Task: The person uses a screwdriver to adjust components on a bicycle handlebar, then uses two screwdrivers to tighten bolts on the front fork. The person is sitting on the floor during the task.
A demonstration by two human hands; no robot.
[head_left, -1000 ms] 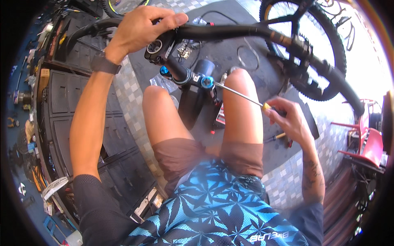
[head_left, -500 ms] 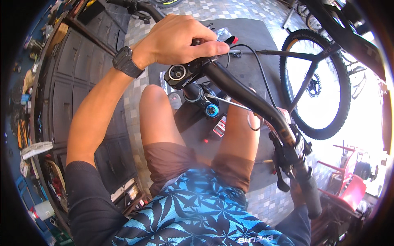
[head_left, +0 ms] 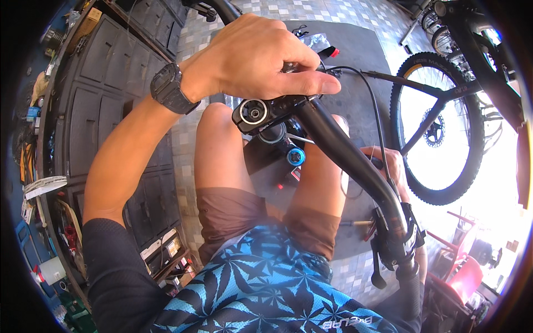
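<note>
My left hand [head_left: 261, 61], with a black watch on its wrist, is closed over the black handlebar [head_left: 338, 141] beside its stem [head_left: 254, 112]. Under the stem, the fork top with a blue cap [head_left: 295, 157] shows between my knees. A thin silver rod [head_left: 301, 140] reaches from the fork top toward the right and passes behind the bar. Beyond the bar, my right hand [head_left: 391, 164] is closed around something dark, mostly hidden. A brake lever [head_left: 377, 273] hangs near the bar's right end. A black cable [head_left: 373, 100] curves above my right hand.
At the right a bike frame with a wheel [head_left: 408, 166] stands upright. Dark drawer cabinets [head_left: 105, 72] line the left side. A grey mat [head_left: 355, 44] covers tiled floor, with a plastic bag [head_left: 316, 41] on it. A red chair [head_left: 465, 277] is at lower right.
The handlebar and stem have shifted a little, with my left hand still on them. My right hand now shows more, beyond the bar. The whole view has shifted slightly.
</note>
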